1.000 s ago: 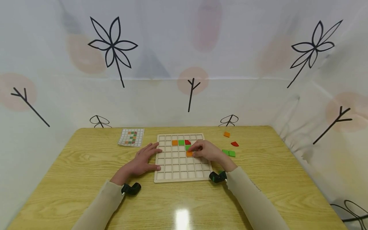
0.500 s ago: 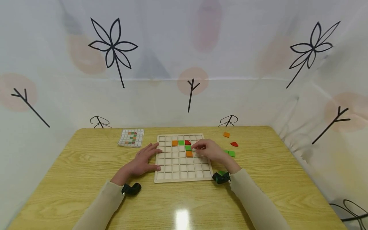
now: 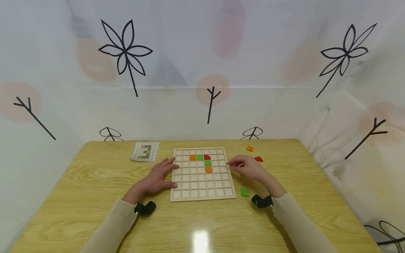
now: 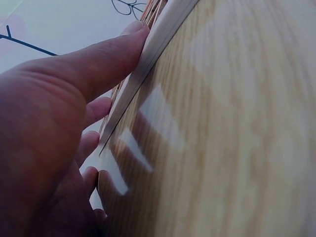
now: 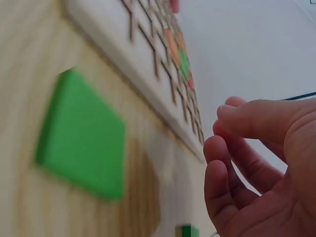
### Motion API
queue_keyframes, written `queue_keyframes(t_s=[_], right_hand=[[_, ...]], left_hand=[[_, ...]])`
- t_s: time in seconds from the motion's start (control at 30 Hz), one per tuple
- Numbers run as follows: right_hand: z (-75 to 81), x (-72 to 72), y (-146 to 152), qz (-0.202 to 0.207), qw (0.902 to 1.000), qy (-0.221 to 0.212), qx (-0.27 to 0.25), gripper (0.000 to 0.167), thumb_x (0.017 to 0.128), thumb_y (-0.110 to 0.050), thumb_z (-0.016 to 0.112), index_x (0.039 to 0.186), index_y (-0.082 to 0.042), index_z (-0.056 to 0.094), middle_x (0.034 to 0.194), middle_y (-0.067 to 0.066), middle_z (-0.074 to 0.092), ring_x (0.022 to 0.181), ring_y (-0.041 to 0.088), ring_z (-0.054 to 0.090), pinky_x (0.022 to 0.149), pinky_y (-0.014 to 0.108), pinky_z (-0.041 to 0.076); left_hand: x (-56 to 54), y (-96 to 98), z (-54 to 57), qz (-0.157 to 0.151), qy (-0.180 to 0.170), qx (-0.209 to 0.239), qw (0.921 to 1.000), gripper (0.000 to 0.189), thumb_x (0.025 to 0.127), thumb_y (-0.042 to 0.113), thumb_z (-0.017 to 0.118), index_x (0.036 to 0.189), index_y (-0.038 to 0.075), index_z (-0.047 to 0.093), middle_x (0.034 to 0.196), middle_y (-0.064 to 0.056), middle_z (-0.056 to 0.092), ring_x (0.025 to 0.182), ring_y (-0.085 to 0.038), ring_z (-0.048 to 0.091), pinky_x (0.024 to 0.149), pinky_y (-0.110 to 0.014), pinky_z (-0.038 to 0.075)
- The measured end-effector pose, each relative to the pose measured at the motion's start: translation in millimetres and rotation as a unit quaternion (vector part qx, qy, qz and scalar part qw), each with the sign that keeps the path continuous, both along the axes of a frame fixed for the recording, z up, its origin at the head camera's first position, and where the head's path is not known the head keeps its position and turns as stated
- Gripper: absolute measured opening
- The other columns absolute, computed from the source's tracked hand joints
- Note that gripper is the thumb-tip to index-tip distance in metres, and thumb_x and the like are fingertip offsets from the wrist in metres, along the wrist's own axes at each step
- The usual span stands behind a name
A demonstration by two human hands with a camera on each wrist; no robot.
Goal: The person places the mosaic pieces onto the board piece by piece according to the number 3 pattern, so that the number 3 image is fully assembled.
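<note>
A pale wooden grid board [image 3: 185, 184] lies at the middle of the table. Set in its cells are an orange tile [image 3: 193, 157], a green tile [image 3: 200, 157] and a red rounded tile [image 3: 207, 157] in a row, with another green tile [image 3: 207, 163] and an orange tile [image 3: 209, 169] below. My left hand [image 3: 156, 177] rests at the board's left edge, fingers spread, thumb [image 4: 111, 57] against the rim. Off the board's right edge hovers my right hand [image 3: 250, 168], fingers loosely bent, nothing between them. A loose green tile [image 5: 84, 138] lies below it.
Right of the board lie a loose orange tile [image 3: 250, 148] and a red rounded tile [image 3: 258, 159]. Another green tile [image 5: 187, 231] shows low in the right wrist view. A printed pattern card [image 3: 153, 151] sits at the back left. A patterned cloth backdrop [image 3: 171, 112] rises behind the table.
My right hand has let go of the orange tile in the lower cell and moved right, off the board, now covering the pair of green tiles there. The left hand has stayed still.
</note>
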State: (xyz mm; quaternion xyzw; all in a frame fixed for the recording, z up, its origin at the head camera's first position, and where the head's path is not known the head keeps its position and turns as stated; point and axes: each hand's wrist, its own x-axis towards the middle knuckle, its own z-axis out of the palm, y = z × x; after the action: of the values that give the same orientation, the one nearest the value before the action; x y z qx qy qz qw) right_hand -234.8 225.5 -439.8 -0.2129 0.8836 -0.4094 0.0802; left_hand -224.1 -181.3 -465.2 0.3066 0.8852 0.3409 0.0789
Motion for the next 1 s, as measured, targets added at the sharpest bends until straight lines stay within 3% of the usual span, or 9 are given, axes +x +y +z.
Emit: queue_keyframes(t_s=[0.23, 0.63, 0.83, 1.0], right_hand=[[-1.3, 17.4, 20, 0.037, 0.9990, 0.026, 0.007, 0.022, 0.094, -0.004, 0.067, 0.116, -0.002, 0.071, 0.102, 0.006, 0.068, 0.089, 0.016, 0.061, 0.074, 0.028, 0.052], [-6.8, 44.3, 47, 0.053, 0.9983, 0.015, 0.022, 0.024, 0.093, -0.009, 0.071, 0.116, -0.006, 0.071, 0.104, 0.002, 0.067, 0.086, 0.009, 0.060, 0.073, 0.026, 0.051], [-9.5, 46.7, 57, 0.066, 0.9973, -0.032, 0.003, 0.030, 0.091, -0.014, 0.074, 0.120, -0.007, 0.068, 0.109, 0.005, 0.065, 0.084, 0.012, 0.054, 0.071, 0.025, 0.046], [-11.9, 44.1, 61, 0.086, 0.9913, -0.097, -0.024, 0.037, 0.089, -0.016, 0.076, 0.125, -0.010, 0.067, 0.123, 0.009, 0.062, 0.104, 0.018, 0.056, 0.084, 0.024, 0.045]], left_hand=[[0.1, -0.8, -1.3, 0.000, 0.000, -0.006, 1.0000, 0.067, 0.090, 0.041, 0.073, 0.145, 0.010, 0.049, 0.164, -0.014, 0.019, 0.150, -0.042, 0.007, 0.110, -0.069, 0.006], [-1.5, -0.4, -2.1, -0.001, 0.006, -0.008, 1.0000, 0.068, 0.090, 0.043, 0.073, 0.145, 0.010, 0.049, 0.164, -0.013, 0.020, 0.150, -0.041, 0.007, 0.110, -0.069, 0.008], [-1.2, -0.2, -0.6, 0.003, -0.001, -0.013, 0.9999, 0.068, 0.090, 0.043, 0.073, 0.145, 0.011, 0.049, 0.164, -0.011, 0.019, 0.150, -0.038, 0.006, 0.111, -0.067, 0.007], [-1.0, 0.4, 0.1, 0.006, -0.006, -0.016, 0.9998, 0.068, 0.090, 0.042, 0.073, 0.145, 0.012, 0.049, 0.165, -0.010, 0.019, 0.151, -0.037, 0.005, 0.112, -0.065, 0.006]])
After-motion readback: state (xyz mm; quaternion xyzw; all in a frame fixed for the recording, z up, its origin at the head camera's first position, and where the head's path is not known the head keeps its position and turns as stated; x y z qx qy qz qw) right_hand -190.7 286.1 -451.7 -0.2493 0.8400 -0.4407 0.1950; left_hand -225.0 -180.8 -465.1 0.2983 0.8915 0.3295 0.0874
